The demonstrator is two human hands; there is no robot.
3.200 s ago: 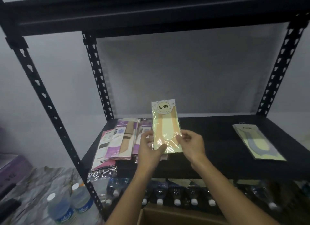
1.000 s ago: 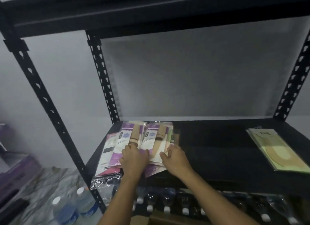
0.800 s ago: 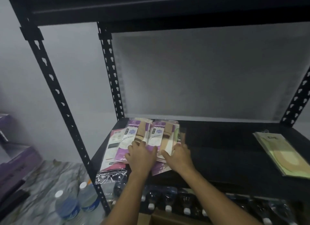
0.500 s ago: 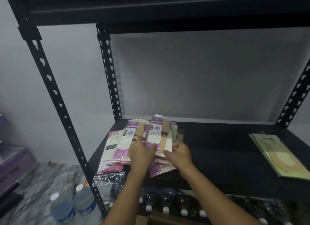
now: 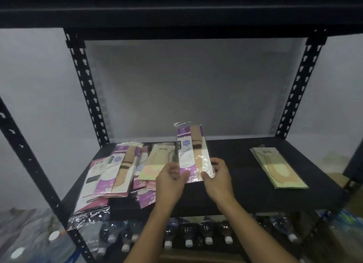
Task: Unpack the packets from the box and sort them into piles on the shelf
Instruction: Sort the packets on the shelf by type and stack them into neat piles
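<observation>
A purple and white sock packet (image 5: 193, 150) stands upright above the black shelf (image 5: 245, 186), near its middle. My left hand (image 5: 170, 181) grips its lower left edge and my right hand (image 5: 217, 177) grips its lower right edge. To the left lies a loose heap of packets (image 5: 121, 168), purple, pink and one pale green (image 5: 155, 164). A small pile of pale green packets (image 5: 279, 168) lies flat at the shelf's right. The box shows only as a brown strip (image 5: 196, 257) at the bottom edge.
Perforated black uprights (image 5: 86, 86) (image 5: 298, 86) frame the shelf, with another shelf board overhead. Water bottles (image 5: 188, 235) lie in a row on the level below. More bottles (image 5: 55, 241) stand at the lower left on a marbled surface.
Both hands went from pressing on the left heap to lifting one purple packet out of it. The packet now stands upright further right, toward the shelf's middle.
</observation>
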